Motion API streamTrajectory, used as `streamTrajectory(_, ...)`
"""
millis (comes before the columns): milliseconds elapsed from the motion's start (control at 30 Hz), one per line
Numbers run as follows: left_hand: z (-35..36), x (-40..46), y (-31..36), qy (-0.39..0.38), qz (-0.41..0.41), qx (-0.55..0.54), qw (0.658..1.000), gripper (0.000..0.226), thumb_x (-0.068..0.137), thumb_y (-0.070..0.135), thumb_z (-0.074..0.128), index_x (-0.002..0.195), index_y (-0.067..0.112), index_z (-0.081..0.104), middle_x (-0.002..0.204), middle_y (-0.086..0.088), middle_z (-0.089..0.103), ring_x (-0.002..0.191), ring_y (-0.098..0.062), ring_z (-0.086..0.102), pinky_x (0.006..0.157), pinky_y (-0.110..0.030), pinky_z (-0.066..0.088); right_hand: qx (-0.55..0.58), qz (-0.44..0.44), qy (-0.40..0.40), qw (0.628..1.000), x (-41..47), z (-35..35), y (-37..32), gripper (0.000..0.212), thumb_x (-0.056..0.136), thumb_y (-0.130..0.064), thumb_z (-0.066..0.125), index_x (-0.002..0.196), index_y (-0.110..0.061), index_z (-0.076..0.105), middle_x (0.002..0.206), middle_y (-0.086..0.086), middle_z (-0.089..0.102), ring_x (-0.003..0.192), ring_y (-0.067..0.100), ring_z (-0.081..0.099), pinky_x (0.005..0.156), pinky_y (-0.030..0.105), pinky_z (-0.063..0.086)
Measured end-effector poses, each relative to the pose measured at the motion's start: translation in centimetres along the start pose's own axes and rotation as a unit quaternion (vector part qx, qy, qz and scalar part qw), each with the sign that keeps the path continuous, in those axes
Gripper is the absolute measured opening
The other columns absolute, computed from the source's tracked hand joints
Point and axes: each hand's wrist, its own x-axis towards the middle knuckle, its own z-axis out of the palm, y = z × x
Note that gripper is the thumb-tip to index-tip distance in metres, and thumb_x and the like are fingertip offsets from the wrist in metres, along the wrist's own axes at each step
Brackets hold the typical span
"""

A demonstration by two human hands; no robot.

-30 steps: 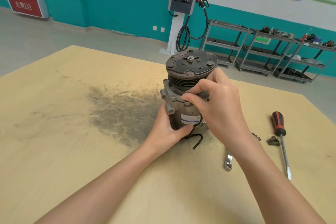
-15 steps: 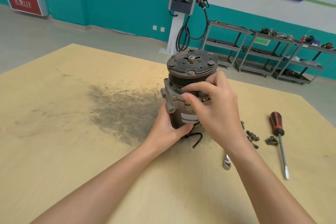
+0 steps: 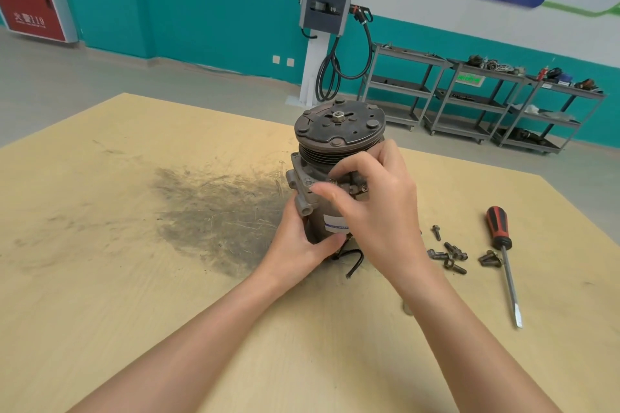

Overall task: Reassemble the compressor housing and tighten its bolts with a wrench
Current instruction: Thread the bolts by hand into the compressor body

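Observation:
A grey compressor (image 3: 339,144) stands upright on the wooden table (image 3: 134,245), its dark clutch plate facing up. My left hand (image 3: 298,241) grips the lower body from the near left side. My right hand (image 3: 375,208) is at the housing flange below the pulley, with thumb and fingers pinching a small part there, probably a bolt; the part itself is mostly hidden. Several loose bolts (image 3: 448,253) lie on the table to the right. The wrench (image 3: 406,307) is almost wholly hidden behind my right forearm.
A red-and-black screwdriver (image 3: 501,251) lies right of the bolts. A black wire (image 3: 354,261) trails from the compressor base. A dark greasy stain (image 3: 214,211) covers the table left of the compressor. Metal shelving carts (image 3: 469,100) stand behind the table.
My right hand has shifted slightly up along the flange, its fingers working at the part. The bolts to the right have come into view from behind my right wrist. My left hand keeps its grip.

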Motion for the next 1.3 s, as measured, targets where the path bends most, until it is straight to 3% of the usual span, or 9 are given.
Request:
streamTrajectory(200,0.0,-0.1,0.1,0.0,-0.001,-0.003,1.0,0.073,0.079,0.016,0.078,0.138,0.023,0.036,0.131,0.002,0.058,0.126,-0.01,0.055,0.11,-0.045,0.043,-0.033,-0.017,-0.013,0.999,0.1,-0.1,0.4,0.012,0.078,-0.018,0.079,0.089,-0.014,0.075,0.088,0.003,0.047,0.088,0.019,0.047,0.078,0.042,0.045)
streamTrajectory(367,-0.1,-0.1,0.3,-0.005,-0.003,0.006,1.0,0.073,0.079,0.015,0.079,0.137,0.024,0.036,0.134,0.003,0.057,0.129,-0.009,0.052,0.111,-0.045,0.041,-0.068,-0.006,0.046,0.997,0.1,1.3,0.3,0.032,0.07,-0.025,0.085,0.076,-0.007,0.059,0.087,0.005,0.047,0.086,0.024,0.046,0.076,0.042,0.043)
streamTrajectory(500,-0.1,-0.1,0.3,-0.005,-0.008,0.011,1.0,0.075,0.078,0.017,0.08,0.138,0.024,0.035,0.134,-0.002,0.055,0.13,-0.013,0.051,0.112,-0.046,0.04,-0.048,-0.007,0.044,0.998,-0.1,1.2,0.3,0.038,0.066,-0.032,0.086,0.078,-0.007,0.059,0.087,0.004,0.048,0.086,0.023,0.046,0.076,0.038,0.042)
streamTrajectory(667,0.0,-0.1,0.2,0.002,-0.005,0.007,1.0,0.074,0.08,0.013,0.078,0.139,0.024,0.035,0.134,0.003,0.056,0.128,-0.011,0.052,0.111,-0.046,0.041,-0.018,-0.026,-0.003,0.999,-0.1,-0.1,0.5,0.019,0.078,-0.022,0.079,0.093,-0.012,0.074,0.09,0.006,0.049,0.089,0.024,0.048,0.079,0.037,0.044)
streamTrajectory(800,0.0,-0.1,0.2,-0.001,-0.006,-0.001,1.0,0.073,0.079,0.013,0.078,0.138,0.024,0.036,0.13,0.002,0.058,0.124,-0.011,0.056,0.109,-0.045,0.044,-0.052,-0.026,-0.005,0.998,0.0,0.1,0.6,0.011,0.08,-0.018,0.077,0.089,-0.012,0.076,0.087,0.004,0.043,0.087,0.022,0.044,0.077,0.035,0.041)
streamTrajectory(933,0.1,-0.2,0.4,-0.003,-0.003,-0.003,1.0,0.073,0.078,0.013,0.079,0.137,0.022,0.036,0.134,-0.001,0.056,0.128,-0.011,0.053,0.11,-0.046,0.042,-0.068,-0.005,0.042,0.997,0.1,1.2,0.4,0.028,0.071,-0.023,0.084,0.075,-0.006,0.062,0.088,0.004,0.044,0.087,0.023,0.045,0.075,0.037,0.043)
streamTrajectory(1067,0.0,-0.2,0.6,-0.004,0.002,0.007,1.0,0.079,0.076,0.017,0.081,0.139,0.024,0.034,0.137,0.002,0.054,0.131,-0.008,0.05,0.112,-0.043,0.04,-0.061,-0.001,0.073,0.995,-0.2,1.9,0.1,0.04,0.065,-0.033,0.086,0.075,-0.008,0.056,0.086,0.002,0.045,0.083,0.019,0.043,0.072,0.027,0.037)
streamTrajectory(1167,0.1,-0.1,0.7,-0.003,0.008,0.006,1.0,0.079,0.08,0.009,0.081,0.139,0.027,0.033,0.136,0.002,0.055,0.129,-0.009,0.052,0.11,-0.039,0.042,-0.012,-0.006,0.064,0.998,-0.3,1.3,0.3,0.029,0.075,-0.031,0.081,0.082,-0.008,0.064,0.088,0.002,0.048,0.085,0.018,0.046,0.075,0.017,0.036)
streamTrajectory(1300,0.1,0.0,0.5,-0.003,0.009,0.004,1.0,0.074,0.081,0.009,0.08,0.137,0.027,0.035,0.129,0.007,0.06,0.121,-0.005,0.058,0.101,-0.024,0.047,-0.024,-0.018,0.021,0.999,-0.4,0.7,0.4,0.007,0.083,-0.016,0.073,0.089,-0.013,0.075,0.089,0.005,0.045,0.089,0.022,0.044,0.078,0.023,0.035)
